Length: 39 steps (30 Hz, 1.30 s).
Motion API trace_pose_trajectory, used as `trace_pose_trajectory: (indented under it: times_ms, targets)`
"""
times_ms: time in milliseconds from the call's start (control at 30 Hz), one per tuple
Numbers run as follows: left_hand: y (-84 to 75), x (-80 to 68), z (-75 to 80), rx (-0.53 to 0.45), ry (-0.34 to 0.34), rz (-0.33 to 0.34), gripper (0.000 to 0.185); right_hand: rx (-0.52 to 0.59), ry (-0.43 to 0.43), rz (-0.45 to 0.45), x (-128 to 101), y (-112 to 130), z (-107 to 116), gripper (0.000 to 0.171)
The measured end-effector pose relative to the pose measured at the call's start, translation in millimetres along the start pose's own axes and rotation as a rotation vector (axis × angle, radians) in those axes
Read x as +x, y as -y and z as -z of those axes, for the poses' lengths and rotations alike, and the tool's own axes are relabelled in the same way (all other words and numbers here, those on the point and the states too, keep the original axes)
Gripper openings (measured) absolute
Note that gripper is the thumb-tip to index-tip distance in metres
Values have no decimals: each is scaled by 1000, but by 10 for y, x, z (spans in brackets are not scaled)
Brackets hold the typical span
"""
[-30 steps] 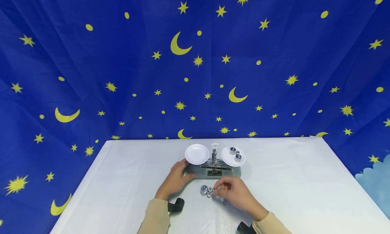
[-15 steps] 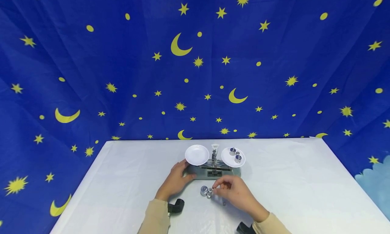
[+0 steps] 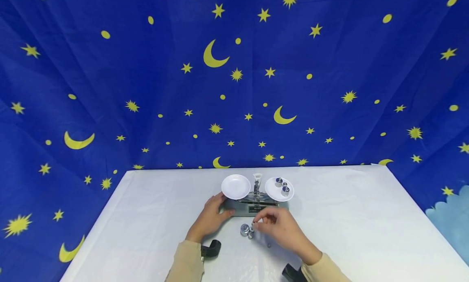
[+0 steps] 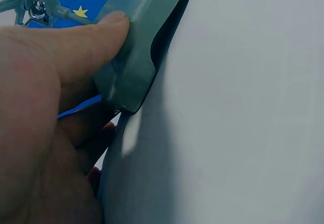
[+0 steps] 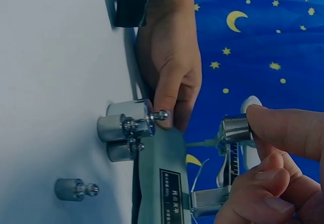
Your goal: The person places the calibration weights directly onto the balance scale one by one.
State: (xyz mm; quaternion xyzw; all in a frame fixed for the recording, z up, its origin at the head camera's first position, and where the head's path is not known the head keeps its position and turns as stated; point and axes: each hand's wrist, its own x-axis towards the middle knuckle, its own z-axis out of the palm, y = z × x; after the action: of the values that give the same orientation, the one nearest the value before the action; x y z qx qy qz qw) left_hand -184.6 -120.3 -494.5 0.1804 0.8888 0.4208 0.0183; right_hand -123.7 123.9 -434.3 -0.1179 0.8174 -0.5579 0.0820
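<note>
Weight (image 5: 235, 129), pinched in the right hand (image 3: 280, 229) just above the balance's base (image 3: 256, 209) near the bench's middle, wants a slow level carry, while the left hand (image 3: 211, 217) grips that base steady.

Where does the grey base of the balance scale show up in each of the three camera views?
Head: the scale base sits mid-table, below the two white pans.
Left wrist: it fills the upper left, with the left hand gripping its end.
Right wrist: it runs up from the bottom centre, label visible.
Shared landmark: the left hand on the base's end, seen in all three.
</note>
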Motion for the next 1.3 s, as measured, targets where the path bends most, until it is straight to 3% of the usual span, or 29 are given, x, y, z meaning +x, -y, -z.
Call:
trace_pose_trajectory:
  times_ms: [1300]
  targets:
    - [24,6,-2,0,22,21,65,5,-203,91,46,92,173,9]
